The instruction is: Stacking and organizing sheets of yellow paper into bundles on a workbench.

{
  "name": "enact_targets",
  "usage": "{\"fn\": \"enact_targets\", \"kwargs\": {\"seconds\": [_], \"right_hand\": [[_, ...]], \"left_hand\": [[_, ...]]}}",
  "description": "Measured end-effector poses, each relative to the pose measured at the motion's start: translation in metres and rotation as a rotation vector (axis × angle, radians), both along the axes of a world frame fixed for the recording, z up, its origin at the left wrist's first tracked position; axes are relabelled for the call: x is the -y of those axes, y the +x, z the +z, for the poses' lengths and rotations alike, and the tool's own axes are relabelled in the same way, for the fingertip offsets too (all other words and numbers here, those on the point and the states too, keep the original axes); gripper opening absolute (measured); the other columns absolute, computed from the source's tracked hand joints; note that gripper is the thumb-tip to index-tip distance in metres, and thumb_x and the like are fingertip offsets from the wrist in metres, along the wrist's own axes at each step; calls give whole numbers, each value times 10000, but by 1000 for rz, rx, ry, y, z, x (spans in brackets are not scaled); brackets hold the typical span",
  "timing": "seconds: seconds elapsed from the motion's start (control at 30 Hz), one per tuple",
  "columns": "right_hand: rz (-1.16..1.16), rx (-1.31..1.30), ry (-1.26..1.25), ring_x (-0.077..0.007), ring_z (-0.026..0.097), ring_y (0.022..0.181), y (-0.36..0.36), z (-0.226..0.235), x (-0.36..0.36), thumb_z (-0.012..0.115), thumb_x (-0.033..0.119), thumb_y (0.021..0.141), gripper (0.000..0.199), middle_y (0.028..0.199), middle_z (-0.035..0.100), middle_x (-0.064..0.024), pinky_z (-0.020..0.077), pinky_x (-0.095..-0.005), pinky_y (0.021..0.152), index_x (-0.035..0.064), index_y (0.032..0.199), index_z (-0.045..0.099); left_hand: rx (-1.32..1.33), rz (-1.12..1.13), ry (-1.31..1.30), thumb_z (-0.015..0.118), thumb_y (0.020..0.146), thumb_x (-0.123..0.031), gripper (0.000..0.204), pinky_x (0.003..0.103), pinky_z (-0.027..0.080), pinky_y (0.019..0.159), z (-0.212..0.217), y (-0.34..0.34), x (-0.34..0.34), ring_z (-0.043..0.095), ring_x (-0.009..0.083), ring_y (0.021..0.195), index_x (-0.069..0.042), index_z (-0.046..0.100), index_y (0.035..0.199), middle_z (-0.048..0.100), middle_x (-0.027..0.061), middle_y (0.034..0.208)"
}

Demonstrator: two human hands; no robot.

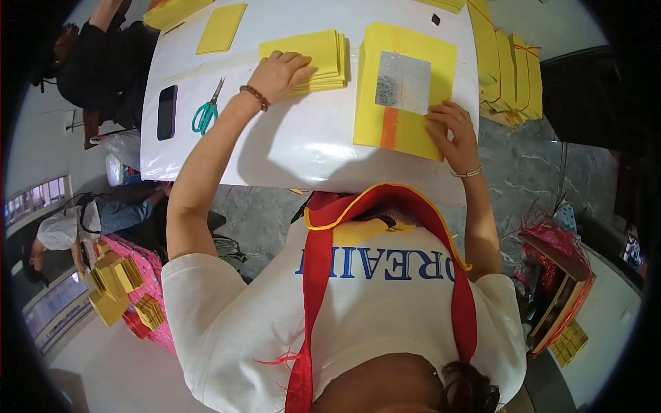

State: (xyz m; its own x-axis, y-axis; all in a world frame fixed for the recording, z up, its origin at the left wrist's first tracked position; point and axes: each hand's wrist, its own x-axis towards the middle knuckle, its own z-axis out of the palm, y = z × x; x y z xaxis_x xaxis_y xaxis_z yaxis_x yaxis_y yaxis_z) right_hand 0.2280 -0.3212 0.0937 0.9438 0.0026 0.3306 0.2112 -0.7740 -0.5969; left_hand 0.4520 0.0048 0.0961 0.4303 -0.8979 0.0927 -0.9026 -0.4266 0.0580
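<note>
My left hand [281, 74] rests on a stack of folded yellow paper [322, 55], its fingers lying bent over the top near the left end. The thumb side is partly hidden. To the right lies a pile of larger yellow paper sheets [406, 40]; its top sheet carries a silver foil square [406, 82] and an orange strip [390, 129]. At this pile's right edge, my right hand [456, 134] touches the paper with its fingers apart. Teal-handled scissors [206, 115] lie left of my left forearm, beside a black phone [167, 112].
The white-covered table [303, 151] also bears another folded yellow paper [222, 29] at the far left. Tied yellow bundles [520, 76] stand beyond its right edge. A person in black [103, 69] is at the left edge, and another person [69, 224] stands by a pink-covered table [131, 251].
</note>
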Motion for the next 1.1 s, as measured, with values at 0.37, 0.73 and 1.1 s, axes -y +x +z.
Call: {"fn": "enact_targets", "kwargs": {"seconds": [0.37,0.73,1.1], "right_hand": [[-32,2,159,-278,460,1158,-2,-10,0,650,147,793,179,1071,622,-52,360,-376,981,73,954,669],[1,-89,510,-260,383,1243,-5,-22,9,395,331,941,385,1151,607,-61,294,-370,1046,62,1010,661],[27,-14,711,-257,335,1309,-10,-20,2,272,423,960,544,1313,489,-125,230,-379,1084,21,1204,546]], "left_hand": [[-127,-284,-409,610,796,-225,202,369,446,686,46,-73,68,574,257,781,-86,629,942,607,85,816],[-337,-254,-238,638,805,-204,242,349,473,667,46,-109,84,579,262,778,-62,604,998,605,92,840],[-385,-308,-314,690,766,-276,309,352,468,738,37,-104,83,569,264,863,-81,629,999,608,89,915]]}}
